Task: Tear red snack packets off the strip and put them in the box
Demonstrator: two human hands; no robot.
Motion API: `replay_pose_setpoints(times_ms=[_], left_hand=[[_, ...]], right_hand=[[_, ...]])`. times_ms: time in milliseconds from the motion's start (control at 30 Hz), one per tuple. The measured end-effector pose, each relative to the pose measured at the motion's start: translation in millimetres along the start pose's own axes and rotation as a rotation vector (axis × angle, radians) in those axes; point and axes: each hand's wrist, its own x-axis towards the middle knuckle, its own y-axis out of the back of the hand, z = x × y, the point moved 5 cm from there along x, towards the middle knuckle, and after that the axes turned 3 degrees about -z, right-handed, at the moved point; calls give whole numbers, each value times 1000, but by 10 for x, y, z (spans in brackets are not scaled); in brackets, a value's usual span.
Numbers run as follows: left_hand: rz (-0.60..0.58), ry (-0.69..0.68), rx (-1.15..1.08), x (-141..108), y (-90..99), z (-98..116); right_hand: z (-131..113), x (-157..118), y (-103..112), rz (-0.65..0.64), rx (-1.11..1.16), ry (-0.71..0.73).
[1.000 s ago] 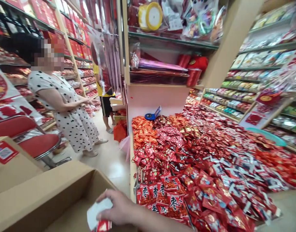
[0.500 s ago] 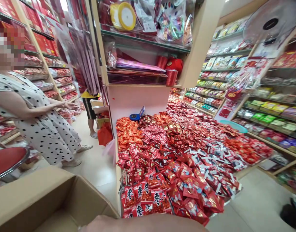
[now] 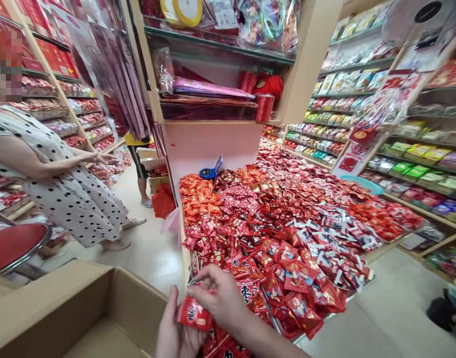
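Observation:
A small red snack packet (image 3: pixel 195 314) with white lettering is held between my two hands, just over the near edge of the display. My left hand (image 3: pixel 169 328) supports it from the left and below, thumb raised. My right hand (image 3: pixel 224 297) reaches in from the right, its fingers closed on the packet's upper part. Beneath and beside them lie red packets with a large black character (image 3: pixel 246 293), partly covered by my right hand. Plain red packets (image 3: pixel 293 276) are heaped just to the right.
A cardboard box (image 3: pixel 129 293) stands open at the lower left. More packets (image 3: pixel 200 194) spread back across the display, with a blue round device (image 3: pixel 207 173) behind them. A person in a polka-dot dress (image 3: pixel 75 199) stands left near a red chair (image 3: pixel 17 246). Stocked shelves (image 3: pixel 410 159) line the right.
Both hands have come into view with the red packet; before, only a blurred forearm showed at the bottom edge. The view has shifted slightly.

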Motion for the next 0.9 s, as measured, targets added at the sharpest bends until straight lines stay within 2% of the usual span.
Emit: replay_pose_setpoints(times_ms=[67,167,233,400,600,800,900], left_hand=[[-14,5,88,-33,-23,14],[37,-110,349,-35,-21,14],[72,-191,468,-10,-5,9],[84,-227,529,48,40,-4],[138,-236,547,67,62,-15],[70,-154,586,107,72,-6],[55,-171,577,134,88,11]], right_hand=[[95,-132,130,48,-95,28],[308,-315,218,103,-130,7],[471,-418,242,111,-29,-65],[792,-592,213,85,301,-235],[836,-632,147,144,464,-238],[812,-674,227,207,492,-249],[831,-713,221,176,523,-239]])
